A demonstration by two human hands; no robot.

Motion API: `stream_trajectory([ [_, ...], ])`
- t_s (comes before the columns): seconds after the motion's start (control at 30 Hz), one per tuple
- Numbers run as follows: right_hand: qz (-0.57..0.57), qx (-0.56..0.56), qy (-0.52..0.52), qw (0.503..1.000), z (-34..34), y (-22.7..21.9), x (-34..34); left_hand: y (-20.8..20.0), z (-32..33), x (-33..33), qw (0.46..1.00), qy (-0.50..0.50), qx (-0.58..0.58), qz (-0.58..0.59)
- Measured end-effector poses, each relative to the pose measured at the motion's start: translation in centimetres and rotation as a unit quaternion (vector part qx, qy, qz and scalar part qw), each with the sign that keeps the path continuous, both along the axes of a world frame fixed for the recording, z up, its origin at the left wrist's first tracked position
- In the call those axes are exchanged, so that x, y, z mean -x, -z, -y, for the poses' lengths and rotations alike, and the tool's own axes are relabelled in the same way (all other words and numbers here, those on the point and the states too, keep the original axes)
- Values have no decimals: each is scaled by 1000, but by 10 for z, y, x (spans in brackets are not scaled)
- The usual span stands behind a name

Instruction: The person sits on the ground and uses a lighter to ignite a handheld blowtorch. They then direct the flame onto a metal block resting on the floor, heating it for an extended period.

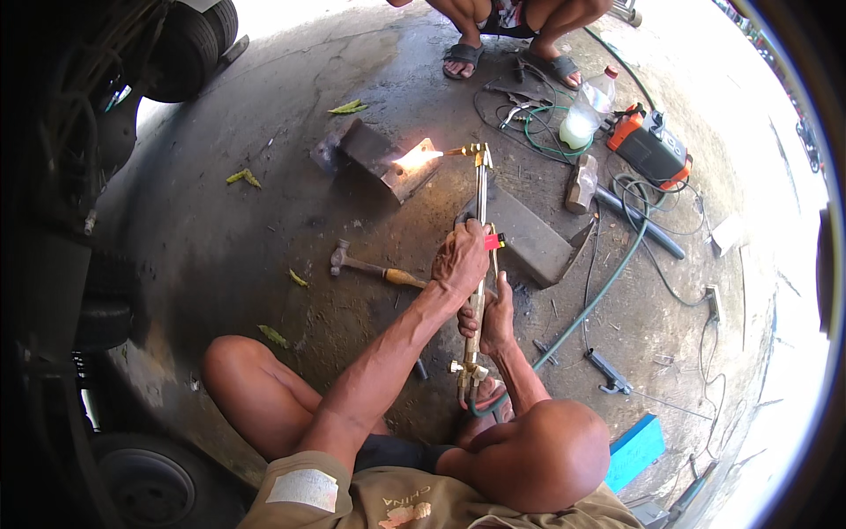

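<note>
Both my hands hold a brass cutting torch [481, 196], its hoses at the near end. My left hand [462, 257] is wrapped round the tubes, near a small red tag [494, 241]. Lower down, my right hand [496, 316] grips the handle, thumb up along it. The torch head points left, and a bright flame [421, 156] meets the edge of a bent steel piece [374, 159], which glows there. To the right of the tubes lies a long grey steel piece [529, 234]. A ball-peen hammer [344, 259] with a wooden handle rests left of my hands.
A sledgehammer [582, 185], plastic bottle [589, 113] and orange-black machine [652, 145] stand or lie at right. A green hose [601, 295] and cables cross the floor. Nearer are a pistol-shaped tool [608, 370] and blue box [636, 451]. Another person's sandalled foot [463, 60] is ahead; vehicle wheels are left.
</note>
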State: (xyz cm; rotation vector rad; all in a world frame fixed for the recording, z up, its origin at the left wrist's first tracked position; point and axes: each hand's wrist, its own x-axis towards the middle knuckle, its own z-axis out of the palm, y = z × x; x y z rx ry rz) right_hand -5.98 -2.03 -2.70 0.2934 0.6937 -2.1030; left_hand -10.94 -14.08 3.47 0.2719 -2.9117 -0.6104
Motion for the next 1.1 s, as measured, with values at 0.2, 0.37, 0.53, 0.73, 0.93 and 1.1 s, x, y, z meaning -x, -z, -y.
stream_trajectory([
  [0.2,-9,-1,6,1000,2,2,1,2,3,4,1000,2,-26,11],
  [0.37,-1,-5,4,1000,6,-2,2,8,8,4,999,-10,-38,0],
  [0.53,-2,-20,2,1000,9,1,3,14,12,6,999,-16,-33,-16],
  [0.73,-15,-27,-2,1000,14,2,2,10,17,6,999,-33,-40,9],
  [0.93,-22,-46,-2,999,20,0,2,11,22,5,997,-51,-58,13],
  [1.1,-32,-60,-1,998,21,-1,1,8,25,4,996,-48,-70,22],
])
